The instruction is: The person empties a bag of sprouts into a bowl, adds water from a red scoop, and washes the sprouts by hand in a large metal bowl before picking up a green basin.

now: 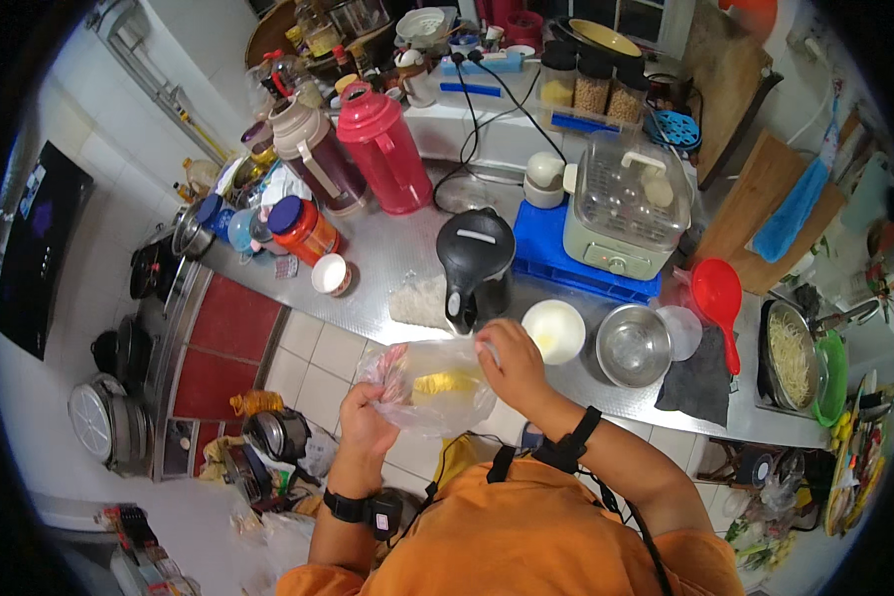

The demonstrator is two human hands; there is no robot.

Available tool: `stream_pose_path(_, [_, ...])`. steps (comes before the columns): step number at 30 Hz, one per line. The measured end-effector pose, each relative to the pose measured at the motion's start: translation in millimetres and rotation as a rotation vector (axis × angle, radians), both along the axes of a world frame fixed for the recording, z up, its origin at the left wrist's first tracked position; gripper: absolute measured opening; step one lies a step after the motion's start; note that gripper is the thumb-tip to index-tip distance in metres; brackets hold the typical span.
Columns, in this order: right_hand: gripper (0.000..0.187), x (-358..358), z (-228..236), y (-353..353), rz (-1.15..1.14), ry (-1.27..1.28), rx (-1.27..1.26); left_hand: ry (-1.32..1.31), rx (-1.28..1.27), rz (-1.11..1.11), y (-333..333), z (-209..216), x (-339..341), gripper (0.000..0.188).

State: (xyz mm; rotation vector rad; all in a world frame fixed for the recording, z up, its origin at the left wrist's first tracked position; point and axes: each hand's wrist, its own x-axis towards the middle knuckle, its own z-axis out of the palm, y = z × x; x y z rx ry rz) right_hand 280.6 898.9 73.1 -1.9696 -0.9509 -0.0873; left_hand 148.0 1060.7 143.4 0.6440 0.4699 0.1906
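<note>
A clear plastic bag point(437, 412) hangs between my two hands in front of the counter edge. Something yellow and something pinkish red show through it, but I cannot make out what they are. My left hand point(370, 419) is closed on the bag's left side. At its upper right, my right hand point(517, 363) pinches the bag's edge. Just beyond on the counter are a white bowl point(553, 333) with a little pale yellow in it, a steel bowl point(634, 346) and a black electric kettle point(476, 263).
Behind stand a red thermos point(384, 149), a brown thermos point(318, 154) and a pale green steamer point(626, 209) on a blue box. An orange jar point(305, 230) and a small cup point(332, 275) are at left. A red ladle point(717, 303) and a noodle pan point(791, 358) are at right.
</note>
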Motion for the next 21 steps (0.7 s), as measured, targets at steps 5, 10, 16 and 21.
stream_pose_path(5, [0.031, 29.9, -38.4, 60.1, -0.183, 0.482, -0.05, 0.019, -0.023, -0.094, 51.6, -2.6, -2.5, 0.062])
stream_pose_path(10, [0.029, 44.2, -98.9, 115.0, -0.375, 0.717, 0.346, 0.0, -0.129, -0.13, 106.6, -22.3, -7.6, 0.062])
stream_pose_path(16, [0.018, 35.3, -70.6, 132.5, -0.54, 0.73, 0.487, 0.086, -0.119, -0.115, 163.1, -28.1, -4.0, 0.06])
stream_pose_path(21, [0.029, 26.9, -51.7, 150.9, -0.567, 0.885, 0.551, 0.184, -0.082, -0.038, 196.4, -8.6, 8.9, 0.058])
